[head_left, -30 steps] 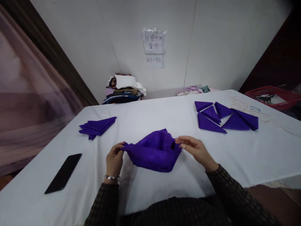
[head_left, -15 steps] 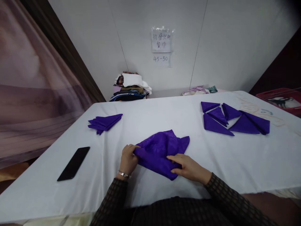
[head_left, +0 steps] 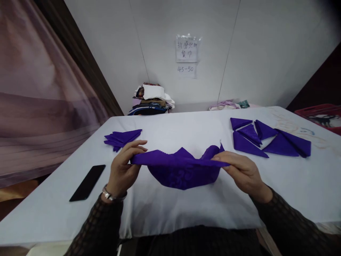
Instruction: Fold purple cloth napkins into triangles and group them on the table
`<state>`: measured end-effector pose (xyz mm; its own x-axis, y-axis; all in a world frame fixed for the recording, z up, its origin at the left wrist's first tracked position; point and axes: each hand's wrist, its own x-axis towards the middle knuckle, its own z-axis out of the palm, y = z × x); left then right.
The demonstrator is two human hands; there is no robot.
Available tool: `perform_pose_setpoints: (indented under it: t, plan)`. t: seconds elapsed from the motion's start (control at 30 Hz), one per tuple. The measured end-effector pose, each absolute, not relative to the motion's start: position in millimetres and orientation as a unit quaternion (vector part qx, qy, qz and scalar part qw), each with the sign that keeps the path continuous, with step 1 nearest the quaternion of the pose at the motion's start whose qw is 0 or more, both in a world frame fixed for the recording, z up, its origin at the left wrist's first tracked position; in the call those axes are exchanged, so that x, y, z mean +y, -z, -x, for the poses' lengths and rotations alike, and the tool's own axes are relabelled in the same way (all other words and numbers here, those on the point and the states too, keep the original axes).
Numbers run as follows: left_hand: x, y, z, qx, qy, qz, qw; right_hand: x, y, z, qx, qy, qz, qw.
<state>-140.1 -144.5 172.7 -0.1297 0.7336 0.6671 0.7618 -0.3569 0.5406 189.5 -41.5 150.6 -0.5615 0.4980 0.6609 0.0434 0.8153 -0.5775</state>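
A purple cloth napkin (head_left: 183, 172) is stretched between my two hands, lifted in front of me with its top edge nearly straight and the lower part hanging in a shallow curve. My left hand (head_left: 125, 165) pinches its left corner between thumb and fingers. The right corner is gripped by my right hand (head_left: 242, 172), fingertips behind the edge and thumb below. Some loose folds of the napkin bunch up behind the edge, close to my right fingers.
Folded purple napkins (head_left: 252, 145) lie at the right and a fanned stack (head_left: 122, 138) at the left. A black phone (head_left: 87, 183) rests on the white-covered table (head_left: 160, 213). Piled clothes (head_left: 151, 101) stand by the wall, under a paper sign (head_left: 187, 51).
Both hands have risen and moved apart, pulling the napkin's edge taut. Before, it lay bunched on the table. The view has shifted slightly.
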Motion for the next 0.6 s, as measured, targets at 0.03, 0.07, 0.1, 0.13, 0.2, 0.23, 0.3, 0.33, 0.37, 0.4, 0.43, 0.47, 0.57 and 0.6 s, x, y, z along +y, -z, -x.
perform_pose_setpoints:
  t: [0.03, 0.07, 0.1, 0.13, 0.2, 0.23, 0.3, 0.33, 0.37, 0.4, 0.43, 0.47, 0.57, 0.6]
  plan:
    - [-145.0, -175.6, 142.3, -0.569, 0.489, 0.66, -0.018, -41.2, -155.2, -188.8, -0.836, -0.279, 0.177, 0.437]
    - [-144.1, -177.4, 144.9, -0.579, 0.485, 0.655, -0.042, -39.2, -158.9, -187.4, -0.833, -0.294, 0.199, 0.423]
    - [-141.3, -178.5, 147.8, -0.595, 0.479, 0.644, -0.055, -35.3, -162.0, -185.6, -0.836, -0.308, 0.219, 0.398]
    - [-136.1, -179.1, 151.0, -0.613, 0.472, 0.631, -0.058, -29.0, -164.9, -183.4, -0.842, -0.323, 0.234, 0.364]
    - [-118.0, -180.6, 157.6, -0.648, 0.446, 0.615, -0.047, -9.3, -170.6, -178.4, -0.854, -0.363, 0.253, 0.273]
    - [-105.2, -182.4, 161.0, -0.66, 0.428, 0.616, -0.04, 4.3, -173.9, -175.6, -0.859, -0.387, 0.256, 0.218]
    - [-74.4, -190.2, 168.4, -0.681, 0.371, 0.631, -0.031, 37.9, -182.4, -170.2, -0.86, -0.425, 0.266, 0.098]
    - [-57.7, -197.0, 172.4, -0.694, 0.344, 0.633, -0.017, 57.0, -188.4, -167.7, -0.858, -0.438, 0.267, 0.04]
    - [-41.1, -206.2, 176.6, -0.703, 0.337, 0.626, 0.015, 76.8, -196.0, -165.5, -0.857, -0.432, 0.281, 0.013]
    - [-25.5, -217.8, 180.9, -0.71, 0.338, 0.617, 0.044, 96.2, -205.5, -163.5, -0.866, -0.389, 0.313, 0.028]
    - [-11.9, -231.6, 184.9, -0.716, 0.343, 0.603, 0.071, 114.0, -216.8, -162.0, -0.88, -0.323, 0.34, 0.075]
    - [-0.9, -247.2, 188.3, -0.72, 0.351, 0.59, 0.096, 128.9, -229.6, -161.0, -0.88, -0.256, 0.367, 0.16]
    - [10.7, -297.0, 191.0, -0.697, 0.399, 0.575, 0.157, 146.8, -271.1, -162.6, -0.839, -0.148, 0.382, 0.359]
    - [7.0, -310.8, 188.9, -0.68, 0.416, 0.576, 0.181, 142.9, -282.6, -165.2, -0.818, -0.102, 0.361, 0.436]
